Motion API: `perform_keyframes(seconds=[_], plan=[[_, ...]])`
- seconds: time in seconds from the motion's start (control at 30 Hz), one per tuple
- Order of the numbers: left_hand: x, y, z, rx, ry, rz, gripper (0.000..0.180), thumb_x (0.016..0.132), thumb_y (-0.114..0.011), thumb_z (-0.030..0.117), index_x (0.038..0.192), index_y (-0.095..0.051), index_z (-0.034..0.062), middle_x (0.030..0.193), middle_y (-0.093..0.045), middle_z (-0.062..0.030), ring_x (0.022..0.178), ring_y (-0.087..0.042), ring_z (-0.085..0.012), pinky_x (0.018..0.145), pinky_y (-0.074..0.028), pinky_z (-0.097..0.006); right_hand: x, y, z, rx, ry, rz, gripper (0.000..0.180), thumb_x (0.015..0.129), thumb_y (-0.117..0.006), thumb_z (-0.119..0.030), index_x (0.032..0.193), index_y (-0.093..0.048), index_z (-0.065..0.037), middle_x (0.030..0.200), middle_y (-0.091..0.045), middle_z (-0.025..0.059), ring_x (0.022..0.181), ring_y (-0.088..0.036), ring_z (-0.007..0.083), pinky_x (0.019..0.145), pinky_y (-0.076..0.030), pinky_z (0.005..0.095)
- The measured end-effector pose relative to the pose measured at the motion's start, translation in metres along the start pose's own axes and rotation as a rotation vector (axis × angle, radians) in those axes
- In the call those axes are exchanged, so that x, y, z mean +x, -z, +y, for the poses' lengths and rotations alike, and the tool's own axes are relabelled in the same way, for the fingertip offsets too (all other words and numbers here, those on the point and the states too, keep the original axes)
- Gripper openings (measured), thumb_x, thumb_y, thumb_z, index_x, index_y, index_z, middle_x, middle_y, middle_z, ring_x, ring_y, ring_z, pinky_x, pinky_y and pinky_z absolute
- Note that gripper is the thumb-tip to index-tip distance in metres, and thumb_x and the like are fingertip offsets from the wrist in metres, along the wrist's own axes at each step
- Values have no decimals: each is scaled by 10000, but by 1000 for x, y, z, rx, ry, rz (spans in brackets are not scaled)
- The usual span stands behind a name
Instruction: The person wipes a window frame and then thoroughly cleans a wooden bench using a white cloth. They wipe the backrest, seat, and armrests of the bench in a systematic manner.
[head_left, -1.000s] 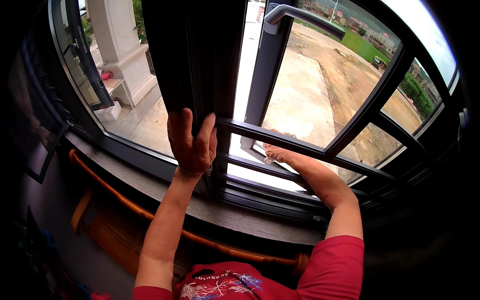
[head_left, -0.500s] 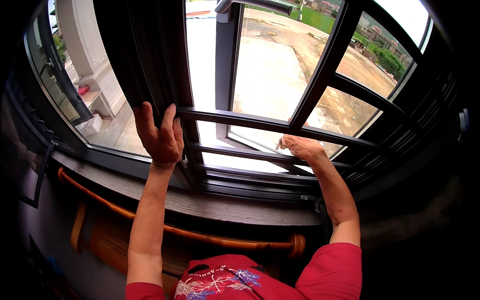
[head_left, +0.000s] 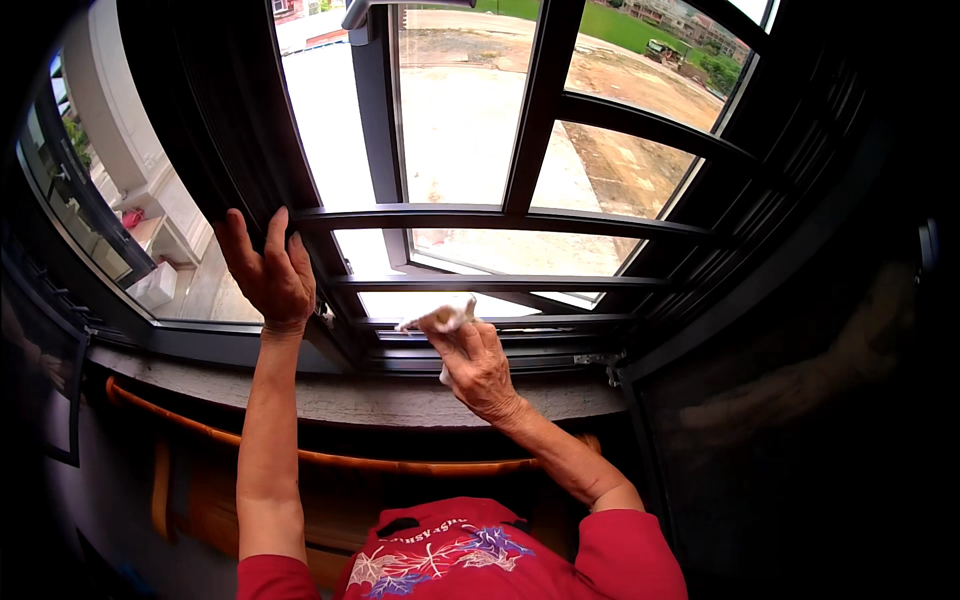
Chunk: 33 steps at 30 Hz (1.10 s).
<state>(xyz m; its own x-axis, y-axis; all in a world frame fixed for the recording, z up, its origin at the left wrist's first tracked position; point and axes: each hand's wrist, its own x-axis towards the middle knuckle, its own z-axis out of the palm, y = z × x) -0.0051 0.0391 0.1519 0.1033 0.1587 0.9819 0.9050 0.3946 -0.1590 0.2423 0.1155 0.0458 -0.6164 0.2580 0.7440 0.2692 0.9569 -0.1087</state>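
- The right grip (head_left: 482, 372) is back on the near side of the dark window bars (head_left: 500, 284).
- A white cloth (head_left: 452, 314) now shows plainly in it.
- The view has turned rightward.

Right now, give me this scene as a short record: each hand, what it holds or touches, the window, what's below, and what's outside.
Left hand: raised, fingers spread against the dark window post
Right hand: pinching a crumpled white cloth
Cloth position: in front of the lower window bars; contact with them unclear
Window: dark frame; grey handle cut off by the top edge
Below: grey sill, then an orange-brown wooden rail
Clothing: red printed shirt
Outside: bare ground, green field
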Motion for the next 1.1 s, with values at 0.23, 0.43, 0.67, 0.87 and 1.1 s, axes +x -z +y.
perform_keyframes(seconds=[0.23,0.43,0.67,0.87,1.1], plan=[[1,0,1,-11,-1,-7,297,906,-569,119,1193,-532,51,1453,-272,-243,1364,-253,-410,1116,-234,-516,-48,-12,140,-15,-898,282,285,821,-598,-95,1070,-584,42,1083,-487,247,1006,-461,379,892,-390,466],[-3,1,-3,-3,13,-34,304,903,-564,138,1195,-530,60,1446,-277,-245,1367,-246,-412,1118,-226,-526,-7,-17,152,-225,-1094,154,313,816,-622,-189,948,-461,45,968,-530,237,939,-535,397,845,-440,471],[-6,0,-5,-6,16,-30,331,869,-584,156,1184,-553,58,1456,-268,-258,1342,-265,-463,1096,-244,-543,16,-39,143,-172,-1110,-450,420,825,-625,-302,1059,-482,15,1000,-615,243,960,-614,428,835,-492,474],[-5,-3,-5,-35,17,-16,348,855,-587,150,1191,-555,65,1450,-281,-255,1339,-270,-466,1092,-246,-551,46,-123,63,336,-455,-319,318,827,-591,-258,1097,-562,-92,923,-650,199,873,-634,364,776,-496,430],[-2,0,-5,-6,29,18,323,863,-584,162,1175,-580,78,1439,-330,-232,1315,-328,-455,1069,-304,-531,53,-95,-14,10,21,-368,463,808,-600,-176,1248,-518,-59,1011,-596,140,910,-572,297,759,-435,405]])
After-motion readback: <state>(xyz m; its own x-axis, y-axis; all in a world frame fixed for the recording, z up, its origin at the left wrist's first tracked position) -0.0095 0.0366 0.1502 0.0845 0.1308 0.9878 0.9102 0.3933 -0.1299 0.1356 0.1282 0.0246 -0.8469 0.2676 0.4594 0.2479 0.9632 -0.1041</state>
